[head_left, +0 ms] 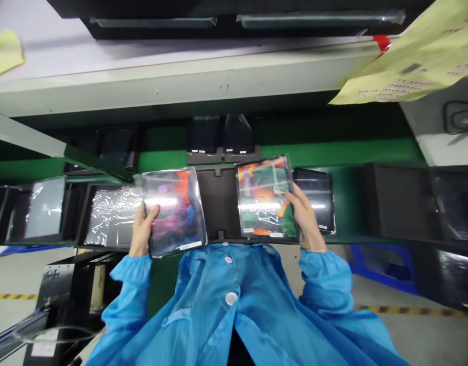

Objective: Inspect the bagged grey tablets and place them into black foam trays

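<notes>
My left hand [141,231] grips the left edge of a tablet [176,216], its thumb on top. That tablet is tilted, film-covered, and has a red and purple picture on its face. On the other side my right hand [307,218] is closed on the right edge of a second tablet [264,201]. Its face has an orange and green picture with large white digits, and small white labels along the bottom. Between and under the two tablets lies a dark tray [217,203]. A dark film-covered tablet [321,203] is partly hidden behind my right hand.
Left of me, trays hold a film-wrapped panel [110,216] and a pale one [45,208]. Two dark tablets [205,134] lie in a tray ahead. A green post [98,165] stands at left, a shelf edge [180,89] crosses above, and a dark tray stack [403,201] is at right.
</notes>
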Demonstrator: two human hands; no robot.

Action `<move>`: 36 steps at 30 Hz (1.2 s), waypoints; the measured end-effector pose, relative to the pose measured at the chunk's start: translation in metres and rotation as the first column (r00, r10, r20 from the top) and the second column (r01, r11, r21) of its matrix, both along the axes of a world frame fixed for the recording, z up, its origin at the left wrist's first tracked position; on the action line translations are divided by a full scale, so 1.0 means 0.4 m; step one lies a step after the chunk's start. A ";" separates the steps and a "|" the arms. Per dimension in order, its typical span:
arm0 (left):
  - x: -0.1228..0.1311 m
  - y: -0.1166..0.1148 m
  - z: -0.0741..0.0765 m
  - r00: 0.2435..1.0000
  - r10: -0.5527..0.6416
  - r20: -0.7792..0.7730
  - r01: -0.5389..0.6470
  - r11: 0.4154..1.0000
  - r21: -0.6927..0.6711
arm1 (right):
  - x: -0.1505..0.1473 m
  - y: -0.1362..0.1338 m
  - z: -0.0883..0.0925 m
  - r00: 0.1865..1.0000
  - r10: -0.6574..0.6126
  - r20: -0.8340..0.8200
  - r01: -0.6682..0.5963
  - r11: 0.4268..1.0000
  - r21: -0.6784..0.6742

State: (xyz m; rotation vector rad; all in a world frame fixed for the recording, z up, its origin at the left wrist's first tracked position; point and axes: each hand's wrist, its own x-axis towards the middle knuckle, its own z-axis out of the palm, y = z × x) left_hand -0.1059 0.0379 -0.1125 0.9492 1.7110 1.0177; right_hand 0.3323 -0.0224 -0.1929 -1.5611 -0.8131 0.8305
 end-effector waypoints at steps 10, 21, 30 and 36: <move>0.090 0.076 -0.169 0.931 -0.308 -0.197 0.308 0.951 -0.030 | -0.095 0.054 -0.145 0.979 0.149 0.138 -0.133 0.984 -0.117; -0.003 -0.003 -0.217 0.459 -0.479 -0.748 0.164 0.873 -0.459 | -0.086 -0.025 -0.154 0.895 0.078 0.438 0.062 0.953 -0.296; 0.028 -0.029 -0.159 0.623 -0.287 -0.727 0.175 0.958 -0.229 | 0.011 -0.088 -0.134 0.882 -0.004 0.470 0.154 0.947 -0.280; 0.374 -0.047 -0.160 0.905 -0.313 -0.288 0.318 0.948 -0.033 | 0.365 -0.194 -0.136 0.795 -0.152 0.587 0.384 0.875 -0.295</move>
